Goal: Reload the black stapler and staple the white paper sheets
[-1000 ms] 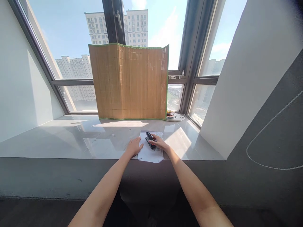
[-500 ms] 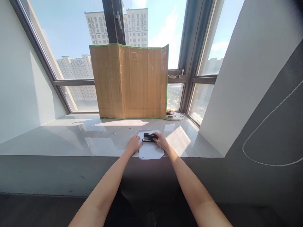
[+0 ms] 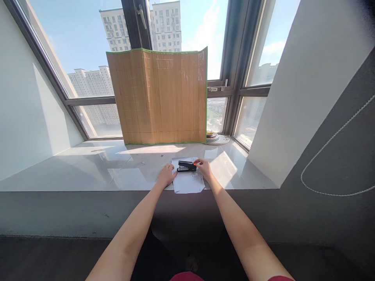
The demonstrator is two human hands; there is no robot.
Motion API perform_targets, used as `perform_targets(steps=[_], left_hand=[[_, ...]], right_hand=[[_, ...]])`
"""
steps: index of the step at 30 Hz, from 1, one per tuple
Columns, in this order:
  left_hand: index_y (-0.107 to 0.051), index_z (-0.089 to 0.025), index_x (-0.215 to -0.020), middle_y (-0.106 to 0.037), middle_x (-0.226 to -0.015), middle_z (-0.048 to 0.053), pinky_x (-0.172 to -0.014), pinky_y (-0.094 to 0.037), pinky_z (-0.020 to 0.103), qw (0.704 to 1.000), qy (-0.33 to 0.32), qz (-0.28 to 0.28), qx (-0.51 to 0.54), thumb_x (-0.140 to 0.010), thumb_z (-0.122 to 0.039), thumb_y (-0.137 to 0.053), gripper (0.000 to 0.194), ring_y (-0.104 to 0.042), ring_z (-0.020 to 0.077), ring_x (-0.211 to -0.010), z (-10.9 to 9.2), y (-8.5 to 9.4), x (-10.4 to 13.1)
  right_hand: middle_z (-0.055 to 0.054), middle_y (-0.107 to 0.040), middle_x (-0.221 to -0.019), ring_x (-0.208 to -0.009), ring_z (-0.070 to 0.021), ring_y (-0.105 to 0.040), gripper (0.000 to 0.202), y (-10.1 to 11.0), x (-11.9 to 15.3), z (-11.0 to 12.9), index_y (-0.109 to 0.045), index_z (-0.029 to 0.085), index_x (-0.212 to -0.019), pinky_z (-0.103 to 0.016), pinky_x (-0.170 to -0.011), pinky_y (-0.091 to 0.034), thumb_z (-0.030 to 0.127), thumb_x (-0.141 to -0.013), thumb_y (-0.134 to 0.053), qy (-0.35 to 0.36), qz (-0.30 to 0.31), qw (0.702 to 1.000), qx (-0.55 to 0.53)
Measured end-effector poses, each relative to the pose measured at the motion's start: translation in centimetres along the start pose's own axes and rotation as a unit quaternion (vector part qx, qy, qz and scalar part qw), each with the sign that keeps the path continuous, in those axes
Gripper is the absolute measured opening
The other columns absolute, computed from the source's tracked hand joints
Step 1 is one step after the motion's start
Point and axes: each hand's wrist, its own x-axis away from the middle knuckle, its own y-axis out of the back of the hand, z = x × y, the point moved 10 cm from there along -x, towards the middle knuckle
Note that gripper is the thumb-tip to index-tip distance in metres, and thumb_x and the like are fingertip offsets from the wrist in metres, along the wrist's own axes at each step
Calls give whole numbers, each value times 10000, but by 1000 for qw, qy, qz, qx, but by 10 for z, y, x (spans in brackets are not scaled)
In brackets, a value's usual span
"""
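A black stapler (image 3: 186, 166) lies across several white sheets of paper (image 3: 187, 183) on the window sill. My right hand (image 3: 203, 168) is at the stapler's right end, its thumb and fingertips pinched on that end beside a small orange spot. To the left, my left hand (image 3: 166, 174) rests on the sill with its fingers apart, the thumb touching the left edge of the paper. Some dark print or drawing shows on the paper below my right fingertips.
A bamboo mat (image 3: 164, 97) with green edging stands against the window behind the paper. Stacked plates (image 3: 218, 139) sit by its right corner. Several tiny bits lie on the sill (image 3: 88, 171). A beaded cord (image 3: 316, 154) hangs at right.
My right hand has shifted from over the stapler's right half to its right end, leaving more of the stapler uncovered. My left hand stays beside the paper. The view has tilted slightly down.
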Motion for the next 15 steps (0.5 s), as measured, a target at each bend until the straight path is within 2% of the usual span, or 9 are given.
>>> perform_targets(steps=[8, 15], left_hand=[[-598, -220, -1179, -619, -1248, 112, -1043, -472, 404, 1000, 3, -4, 17, -1015, -425, -580, 263, -630, 289, -1180, 8, -3, -3], [-568, -213, -1278, -611, -1338, 129, -1068, -459, 403, 999, 7, -5, 46, -989, -475, -611, 392, -620, 302, -1240, 6, -1, -2]], right_hand=[[-25, -647, -655, -658, -205, -577, 316, -1, 2, -8, -767, 206, -821, -294, -613, -430, 424, -678, -588, -40, 15, 999, -13], [-53, -724, -803, -734, -210, -613, 308, -1, 3, -5, -762, 210, -821, -291, -643, -452, 417, -712, -562, -28, 21, 999, -2]])
